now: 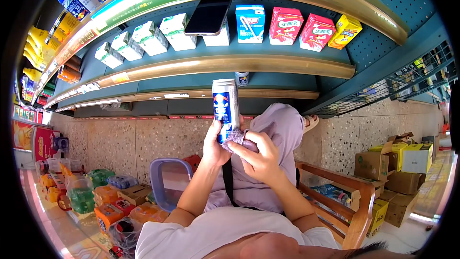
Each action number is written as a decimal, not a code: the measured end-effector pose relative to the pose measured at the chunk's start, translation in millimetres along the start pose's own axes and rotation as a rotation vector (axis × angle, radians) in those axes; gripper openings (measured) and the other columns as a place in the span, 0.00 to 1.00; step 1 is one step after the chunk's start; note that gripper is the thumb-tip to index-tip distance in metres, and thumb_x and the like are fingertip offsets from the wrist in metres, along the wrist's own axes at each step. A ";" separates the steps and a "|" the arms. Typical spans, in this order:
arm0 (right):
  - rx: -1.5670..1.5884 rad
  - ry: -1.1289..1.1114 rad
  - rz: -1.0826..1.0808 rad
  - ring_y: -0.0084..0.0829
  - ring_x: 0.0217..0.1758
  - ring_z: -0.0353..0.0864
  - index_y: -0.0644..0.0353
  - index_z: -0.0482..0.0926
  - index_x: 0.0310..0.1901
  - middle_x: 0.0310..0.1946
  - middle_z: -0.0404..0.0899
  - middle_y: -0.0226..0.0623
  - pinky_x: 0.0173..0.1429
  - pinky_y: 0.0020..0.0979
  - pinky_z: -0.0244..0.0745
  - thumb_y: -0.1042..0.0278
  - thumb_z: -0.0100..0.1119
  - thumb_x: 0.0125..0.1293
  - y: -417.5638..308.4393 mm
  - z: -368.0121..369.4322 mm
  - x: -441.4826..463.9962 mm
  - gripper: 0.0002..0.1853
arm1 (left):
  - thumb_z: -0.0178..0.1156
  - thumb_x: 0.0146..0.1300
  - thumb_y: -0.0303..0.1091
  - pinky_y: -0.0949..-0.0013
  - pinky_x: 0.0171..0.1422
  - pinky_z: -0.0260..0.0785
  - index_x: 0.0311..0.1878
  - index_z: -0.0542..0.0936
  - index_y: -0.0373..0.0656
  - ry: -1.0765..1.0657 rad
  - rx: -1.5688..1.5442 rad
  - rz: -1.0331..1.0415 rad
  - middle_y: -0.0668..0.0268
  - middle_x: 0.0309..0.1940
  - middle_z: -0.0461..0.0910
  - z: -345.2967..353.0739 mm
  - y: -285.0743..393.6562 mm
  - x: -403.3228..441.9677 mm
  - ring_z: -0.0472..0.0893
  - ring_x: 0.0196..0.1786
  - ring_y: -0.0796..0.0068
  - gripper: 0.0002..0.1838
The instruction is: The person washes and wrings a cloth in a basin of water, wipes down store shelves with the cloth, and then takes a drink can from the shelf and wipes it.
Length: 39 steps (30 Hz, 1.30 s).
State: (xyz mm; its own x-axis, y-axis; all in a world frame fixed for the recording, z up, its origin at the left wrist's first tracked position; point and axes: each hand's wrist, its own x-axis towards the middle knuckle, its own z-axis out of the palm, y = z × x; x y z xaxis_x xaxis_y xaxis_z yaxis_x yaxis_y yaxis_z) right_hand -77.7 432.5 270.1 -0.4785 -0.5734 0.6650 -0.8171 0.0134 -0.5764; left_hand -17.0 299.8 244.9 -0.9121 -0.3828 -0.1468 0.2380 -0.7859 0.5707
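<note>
In front of my lap, my left hand (214,144) is wrapped round the lower part of a silver and blue Red Bull can (222,103), held upright. My right hand (256,156) grips a fuzzy purple cloth (235,139) and presses it against the can's lower right side. The cloth hides part of the can's bottom end. Just beyond the can, a second can (243,78) stands on the lower shelf (282,82).
Drink cartons (250,24) line the shelf above, and a black phone (208,17) juts over them. A purple-rimmed bin (152,177) stands at my left near packs of bottles (81,199). A wooden chair (366,201) and cardboard boxes (400,204) are at right.
</note>
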 end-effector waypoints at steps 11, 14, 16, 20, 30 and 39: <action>0.012 0.042 0.027 0.38 0.39 0.80 0.50 0.88 0.46 0.43 0.77 0.42 0.41 0.32 0.77 0.82 0.65 0.43 2.1 -0.9 3.4 0.25 | 0.55 0.67 0.58 0.58 0.62 0.71 0.61 0.73 0.38 -0.091 -0.103 -0.046 0.57 0.51 0.80 -5.6 -2.3 -4.1 0.81 0.53 0.63 0.32; -0.015 0.074 0.048 0.36 0.37 0.79 0.47 0.88 0.48 0.43 0.78 0.38 0.38 0.33 0.78 0.77 0.66 0.49 3.1 -0.4 9.9 0.22 | 0.53 0.68 0.57 0.56 0.62 0.72 0.62 0.74 0.39 0.010 -0.128 -0.074 0.56 0.53 0.81 -13.0 -8.2 -9.9 0.81 0.54 0.60 0.31; -0.009 0.090 0.037 0.40 0.41 0.81 0.50 0.88 0.47 0.43 0.78 0.41 0.43 0.33 0.78 0.84 0.65 0.42 6.7 1.3 15.6 0.26 | 0.58 0.66 0.54 0.56 0.66 0.69 0.63 0.74 0.42 -0.005 -0.108 -0.078 0.58 0.54 0.80 -16.7 -8.7 -11.0 0.80 0.57 0.61 0.30; -0.026 0.107 0.049 0.40 0.42 0.81 0.50 0.87 0.48 0.44 0.78 0.41 0.45 0.34 0.79 0.82 0.65 0.45 9.4 -0.3 25.2 0.25 | 0.62 0.63 0.52 0.56 0.68 0.67 0.64 0.72 0.42 -0.018 -0.028 -0.064 0.59 0.57 0.79 -15.1 -8.3 -12.9 0.78 0.60 0.61 0.32; 0.022 0.232 0.045 0.41 0.42 0.82 0.52 0.86 0.50 0.45 0.78 0.43 0.43 0.35 0.79 0.82 0.64 0.47 22.9 -3.7 52.2 0.25 | 0.63 0.62 0.55 0.63 0.56 0.74 0.68 0.64 0.34 -0.150 0.150 -0.123 0.57 0.54 0.78 -17.0 0.0 -18.9 0.81 0.52 0.65 0.41; 0.035 0.101 0.107 0.40 0.40 0.82 0.53 0.86 0.51 0.46 0.76 0.43 0.44 0.34 0.79 0.82 0.63 0.50 17.7 -1.3 43.2 0.24 | 0.61 0.66 0.51 0.58 0.70 0.65 0.69 0.65 0.36 -0.089 0.080 -0.059 0.56 0.62 0.75 -23.2 -5.8 -16.8 0.75 0.64 0.61 0.36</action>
State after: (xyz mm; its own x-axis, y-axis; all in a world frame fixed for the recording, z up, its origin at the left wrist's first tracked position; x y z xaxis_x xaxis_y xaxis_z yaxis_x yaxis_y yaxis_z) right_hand -113.3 409.0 289.2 -0.5938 -0.4844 0.6424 -0.7488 0.0405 -0.6616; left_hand 4.7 299.5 225.3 -0.9506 -0.2894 -0.1121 0.1586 -0.7633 0.6262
